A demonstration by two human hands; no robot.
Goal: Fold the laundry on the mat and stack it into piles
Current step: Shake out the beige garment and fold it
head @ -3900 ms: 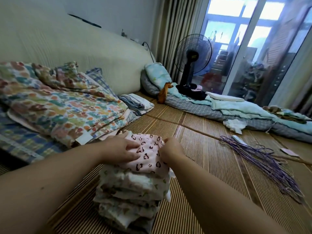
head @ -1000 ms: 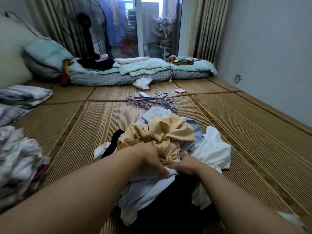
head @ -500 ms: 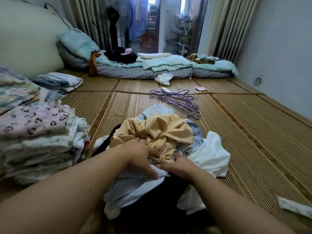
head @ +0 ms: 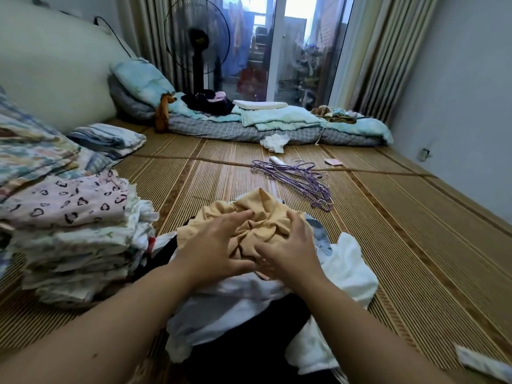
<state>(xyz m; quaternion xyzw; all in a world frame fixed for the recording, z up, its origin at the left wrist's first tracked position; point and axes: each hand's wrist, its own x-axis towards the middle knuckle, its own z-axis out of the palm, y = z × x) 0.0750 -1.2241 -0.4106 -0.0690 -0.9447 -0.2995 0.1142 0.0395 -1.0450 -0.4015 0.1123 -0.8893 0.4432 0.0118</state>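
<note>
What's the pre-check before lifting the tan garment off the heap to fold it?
1. Both hands on tan garment: ok; left hand, right hand rest on it.
2. Firm grasp: not ok, fingers look spread.
3. Garment free of heap: cannot tell, it's crumpled.
4. Bare mat to fold on: ok, to the right.
5. Hangers clear: ok, apart.
6. Folded stack ready: ok, on the left.

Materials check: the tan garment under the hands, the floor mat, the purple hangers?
Tan garment: thin, soft matte knit, probably cotton or a blend; it bunches into fine creases under the left hand and right hand. Floor mat: woven bamboo or rattan strips, ribbed with slight sheen. Purple hangers: thin wire, likely plastic-coated.
</note>
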